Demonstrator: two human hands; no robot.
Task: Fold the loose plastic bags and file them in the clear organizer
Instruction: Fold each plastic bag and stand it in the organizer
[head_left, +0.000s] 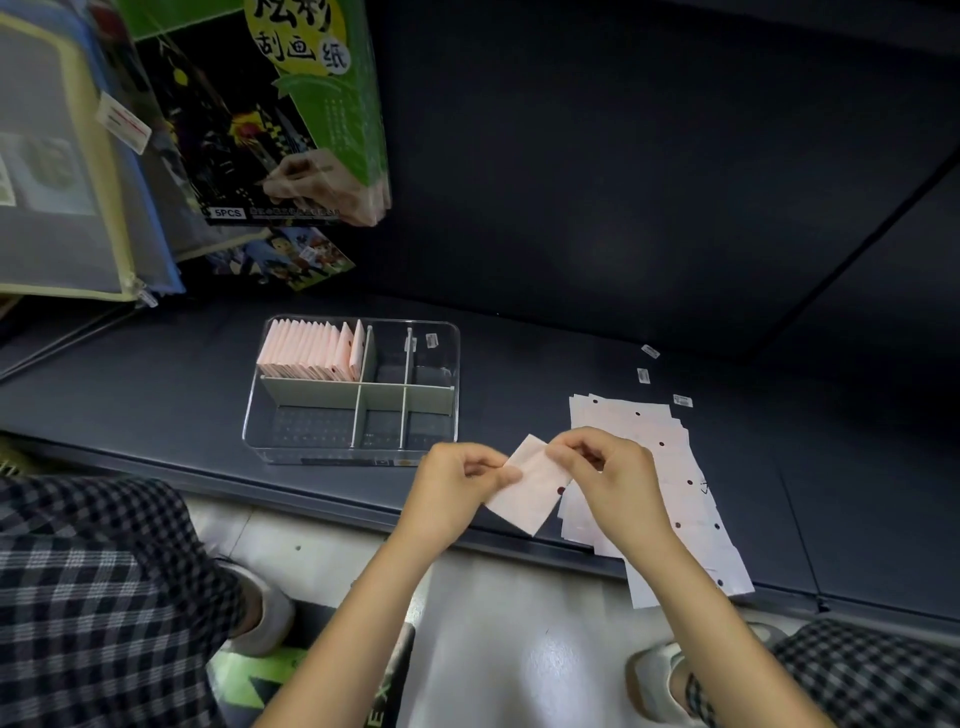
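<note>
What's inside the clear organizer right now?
The clear plastic organizer holds a row of folded pink bags standing upright in its far-left compartment. The other compartments show only the bare base. How many bags stand there is unclear because they overlap.

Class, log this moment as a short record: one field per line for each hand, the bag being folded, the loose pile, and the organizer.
left hand: pinches the bag's left edge
right hand: pinches its upper right edge
folded bag: held above the shelf edge
loose bags: overlapping pile, right of organizer
clear organizer: folded bags filed upright in back-left compartment
</note>
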